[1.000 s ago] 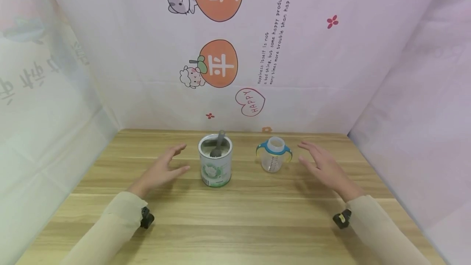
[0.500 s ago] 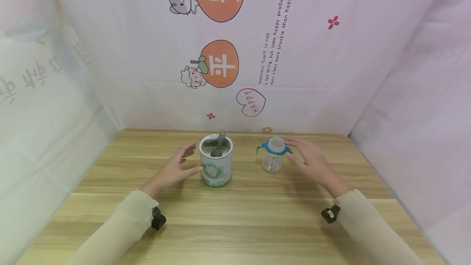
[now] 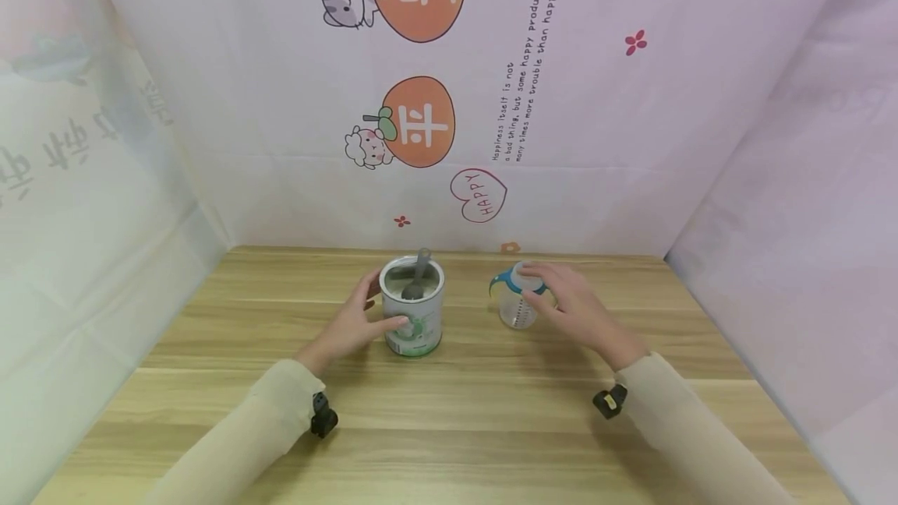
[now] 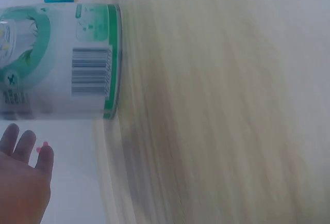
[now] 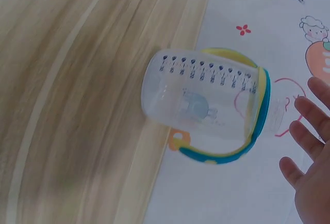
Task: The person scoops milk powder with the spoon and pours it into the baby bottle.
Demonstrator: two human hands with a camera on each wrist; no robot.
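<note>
An opened milk powder can (image 3: 414, 326) with a white and green label stands upright, a grey scoop (image 3: 417, 279) leaning in its mouth. My left hand (image 3: 351, 330) spreads at the can's left side, thumb before it and fingers behind. In the left wrist view, a small gap shows between these fingers (image 4: 25, 144) and the can. To the right stands a clear baby bottle (image 3: 517, 310) with blue and yellow handles and no cap. My right hand (image 3: 571, 306) is at the bottle's neck, fingers extended; in the right wrist view they stay apart from it.
Both things stand on a wood-grain table (image 3: 449, 427), near its back edge. A white printed cloth (image 3: 575, 131) hangs behind, and pale cloths enclose both sides. A small black camera (image 3: 323, 415) sits on my left wrist, another (image 3: 609, 402) on my right.
My left hand has moved right to the can, with its thumb now in front of the label. My right hand has moved left until it overlaps the bottle's top. Can and bottle have stayed put.
</note>
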